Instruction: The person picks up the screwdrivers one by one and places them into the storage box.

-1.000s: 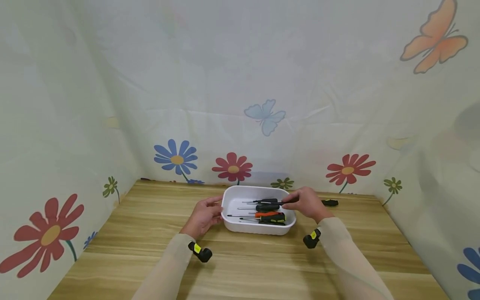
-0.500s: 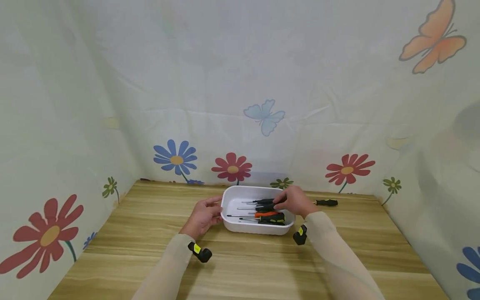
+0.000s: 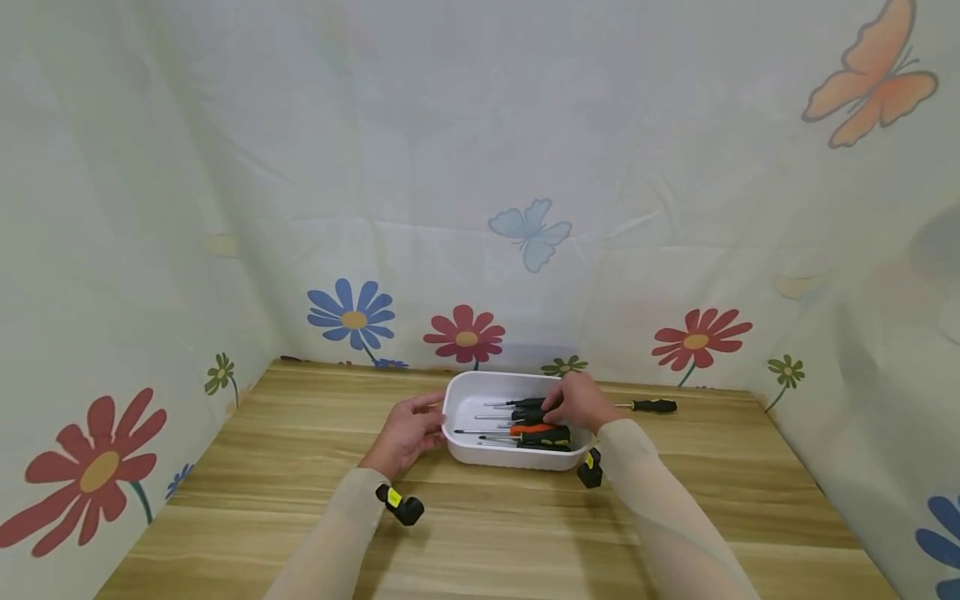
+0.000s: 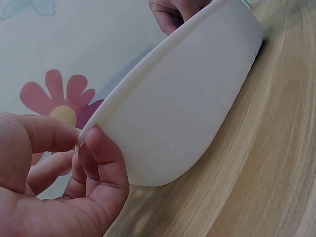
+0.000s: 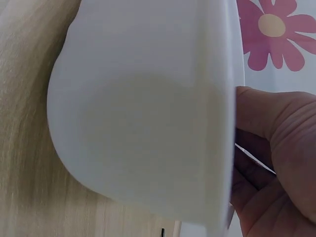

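Hands: left (image 3: 408, 429) still pinches the tray (image 3: 459, 398) rim; right (image 3: 573, 402) has moved inward, grasping a screwdriver (image 3: 529, 403).

A lone screwdriver (image 3: 647, 406) with a black and yellow handle lies on the wooden surface (image 3: 300, 467), far right, near the backdrop. The pale backdrop (image 3: 480, 167) is printed with red and blue flowers, a blue butterfly (image 3: 530, 231) and an orange butterfly (image 3: 870, 75).

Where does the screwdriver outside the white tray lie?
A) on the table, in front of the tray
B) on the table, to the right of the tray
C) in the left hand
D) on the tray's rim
B: the screwdriver lies on the table, right of the tray.
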A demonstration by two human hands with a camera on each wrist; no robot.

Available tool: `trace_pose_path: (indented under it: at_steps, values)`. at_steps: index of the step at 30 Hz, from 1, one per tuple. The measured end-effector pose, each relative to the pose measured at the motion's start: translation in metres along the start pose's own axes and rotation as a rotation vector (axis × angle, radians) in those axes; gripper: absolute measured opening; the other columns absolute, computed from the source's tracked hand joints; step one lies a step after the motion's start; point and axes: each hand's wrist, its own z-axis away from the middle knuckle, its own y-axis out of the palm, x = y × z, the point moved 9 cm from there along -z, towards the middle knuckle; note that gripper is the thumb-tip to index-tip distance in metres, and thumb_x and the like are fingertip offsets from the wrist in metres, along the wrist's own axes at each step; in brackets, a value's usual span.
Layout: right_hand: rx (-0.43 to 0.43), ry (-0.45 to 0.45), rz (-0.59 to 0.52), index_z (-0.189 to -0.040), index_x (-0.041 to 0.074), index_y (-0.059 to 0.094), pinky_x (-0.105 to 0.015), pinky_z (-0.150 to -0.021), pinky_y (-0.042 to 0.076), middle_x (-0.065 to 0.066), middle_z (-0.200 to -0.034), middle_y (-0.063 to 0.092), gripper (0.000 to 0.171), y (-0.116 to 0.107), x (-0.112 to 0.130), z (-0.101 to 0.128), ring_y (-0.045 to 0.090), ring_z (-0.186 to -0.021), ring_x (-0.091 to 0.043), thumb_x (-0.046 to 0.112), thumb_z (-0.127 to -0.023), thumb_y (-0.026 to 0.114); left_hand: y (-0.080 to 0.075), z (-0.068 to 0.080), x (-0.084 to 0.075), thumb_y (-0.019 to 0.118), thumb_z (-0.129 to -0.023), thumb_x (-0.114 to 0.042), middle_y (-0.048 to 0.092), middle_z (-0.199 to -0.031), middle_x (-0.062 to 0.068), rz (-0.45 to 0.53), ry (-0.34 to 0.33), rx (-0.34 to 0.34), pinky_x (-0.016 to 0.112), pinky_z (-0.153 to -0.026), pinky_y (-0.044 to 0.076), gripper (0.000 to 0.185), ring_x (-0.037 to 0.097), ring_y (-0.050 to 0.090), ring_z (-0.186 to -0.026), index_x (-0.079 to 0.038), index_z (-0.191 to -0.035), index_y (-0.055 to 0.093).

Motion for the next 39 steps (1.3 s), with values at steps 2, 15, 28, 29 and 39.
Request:
trace_pose_path:
  at_steps: [2,15,28,29,39]
  values:
    - [-0.002,0.021,0.004,-0.087,0.012,0.084,-0.038,-0.084,0.058,0.000,-0.089,0.078,0.011,0.002,-0.002,-0.001,0.066,-0.086,-0.015,0.010,-0.077,0.088,0.001,0.000,-0.001,0.058,-0.098,0.005,0.058,-0.128,0.027,-0.003,0.004,0.004,0.029,-0.068,0.058,0.050,0.019,0.061,-0.074,-0.006,-0.147,0.056]
    - [0.022,0.014,0.066,-0.089,0.012,0.084,-0.038,-0.085,0.058,-0.001,-0.092,0.077,0.009,0.005,0.001,-0.003,0.066,-0.088,-0.016,0.008,-0.081,0.084,0.001,0.001,-0.003,0.059,-0.098,0.004,0.058,-0.124,0.025,-0.001,0.003,-0.002,0.031,-0.070,0.059,0.050,0.019,0.061,-0.075,-0.008,-0.146,0.057]
    - [0.038,-0.025,0.118,-0.089,0.010,0.083,-0.037,-0.082,0.059,-0.001,-0.090,0.077,0.008,0.008,0.010,-0.001,0.066,-0.083,-0.014,0.006,-0.082,0.083,0.000,0.002,-0.002,0.060,-0.097,0.005,0.059,-0.124,0.025,-0.010,0.002,-0.002,0.031,-0.071,0.059,0.050,0.020,0.061,-0.075,-0.008,-0.145,0.057]
    - [0.037,-0.029,0.120,-0.089,0.010,0.083,-0.037,-0.082,0.059,-0.001,-0.090,0.077,0.008,0.007,0.010,-0.001,0.066,-0.084,-0.014,0.006,-0.083,0.083,0.000,0.002,-0.002,0.060,-0.097,0.004,0.059,-0.125,0.025,-0.016,0.003,-0.002,0.032,-0.071,0.059,0.050,0.020,0.061,-0.076,-0.008,-0.146,0.057]
    - [0.025,-0.039,0.091,-0.091,0.009,0.083,-0.039,-0.084,0.059,-0.002,-0.092,0.078,0.008,0.004,0.008,0.001,0.066,-0.086,-0.015,0.006,-0.083,0.082,-0.001,0.002,-0.001,0.061,-0.098,0.002,0.061,-0.127,0.023,-0.026,-0.013,-0.012,0.032,-0.074,0.059,0.049,0.021,0.062,-0.079,-0.012,-0.145,0.059]
